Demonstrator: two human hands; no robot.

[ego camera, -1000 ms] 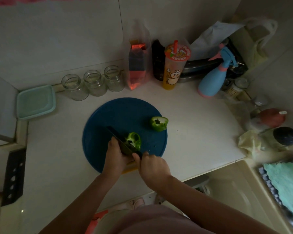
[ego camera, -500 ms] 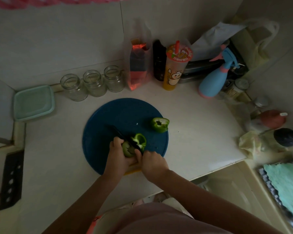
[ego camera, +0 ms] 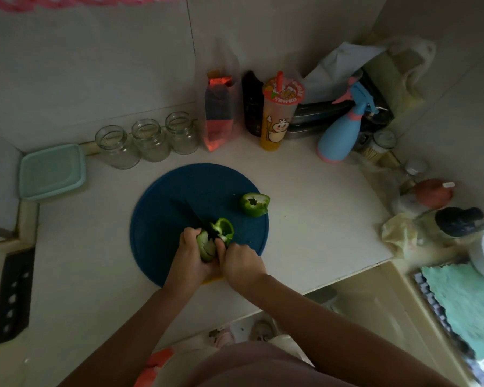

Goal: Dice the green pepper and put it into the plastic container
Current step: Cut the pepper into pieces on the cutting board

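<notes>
On the bench [ego camera: 305, 191], the likely slick, hollow green pepper [ego camera: 207, 245] is clasped by its wall in the left hand [ego camera: 189, 259], the knife [ego camera: 196, 217] in the right hand [ego camera: 242, 263].

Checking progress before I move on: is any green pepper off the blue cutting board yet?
No, one pepper piece lies on the blue cutting board and the left hand holds the other piece there.

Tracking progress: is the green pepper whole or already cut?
Cut, not diced. One pepper piece lies loose on the board; the left hand grips the other piece, and the right hand holds a knife in it.
</notes>
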